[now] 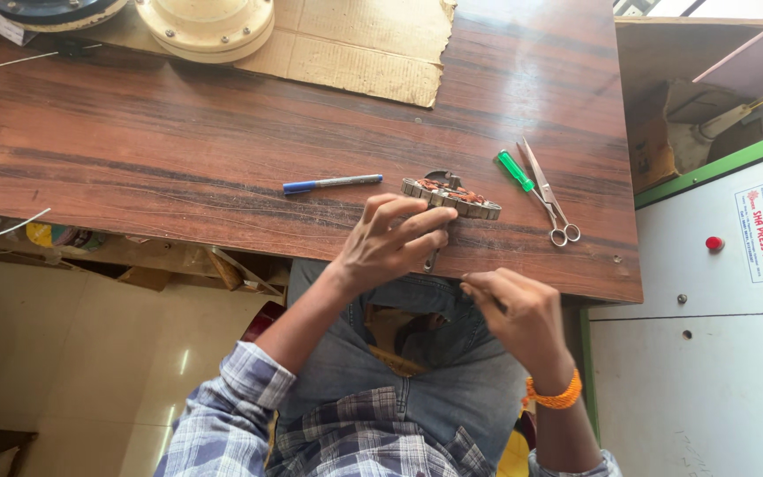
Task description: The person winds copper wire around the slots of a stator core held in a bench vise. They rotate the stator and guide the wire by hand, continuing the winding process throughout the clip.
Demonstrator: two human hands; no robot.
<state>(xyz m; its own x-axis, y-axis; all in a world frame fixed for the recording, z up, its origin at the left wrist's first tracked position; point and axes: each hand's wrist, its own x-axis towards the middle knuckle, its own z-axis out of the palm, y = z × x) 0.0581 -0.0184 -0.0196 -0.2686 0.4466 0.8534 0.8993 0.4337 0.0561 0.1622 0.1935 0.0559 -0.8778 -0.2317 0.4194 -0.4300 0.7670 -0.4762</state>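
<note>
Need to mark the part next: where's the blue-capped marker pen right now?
In the head view the blue-capped grey marker pen lies flat on the brown wooden table, left of the round metal stator with copper windings and just beyond the left hand.

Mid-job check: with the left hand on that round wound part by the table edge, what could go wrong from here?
1. The round metal stator with copper windings sits close to the wooden table edge; the left hand might nudge it off.
2. The steel scissors and green-handled screwdriver lie nearby, and a sweeping right hand could catch them.
</note>
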